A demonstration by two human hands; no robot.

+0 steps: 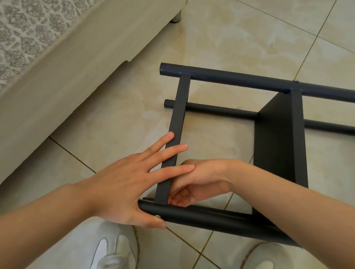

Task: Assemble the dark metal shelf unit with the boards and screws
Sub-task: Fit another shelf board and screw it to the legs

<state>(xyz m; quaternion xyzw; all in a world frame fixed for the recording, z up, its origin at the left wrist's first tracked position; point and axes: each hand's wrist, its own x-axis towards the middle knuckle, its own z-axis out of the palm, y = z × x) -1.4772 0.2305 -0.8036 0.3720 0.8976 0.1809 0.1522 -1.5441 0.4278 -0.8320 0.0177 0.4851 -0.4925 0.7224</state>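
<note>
the dark metal shelf unit [223,78] lies on its side on the tiled floor [251,31], in the centre and right part of the frame, and runs out of the right edge. two round tubes cross the frame at the far side, the upper tube [333,95] and a thinner looking lower tube [219,111]. one near tube [217,221] lies just in front of the person's white shoes [112,258].

an end board [177,116] stands on its edge between the upper tube and the near tube. a second board [279,135] stands to the right of it, also between these tubes.

the left hand [128,184] is released. its fingers are straight and spread, and they lie across the lower part of the end board. its thumb touches the near tube, just beside a small silver screw [157,216] at the left end of this tube. another screw head [295,80] shows on top of the upper tube, above the second board.

the right hand [199,181] reaches in from the right, behind the end board, with the palm turned up and the fingers curled near the corner where the end board meets the near tube. i cannot tell if it grips something there.

at the upper left of the frame is a beige bed base [67,76] with a patterned cover [30,15] and one short leg [175,16].
</note>
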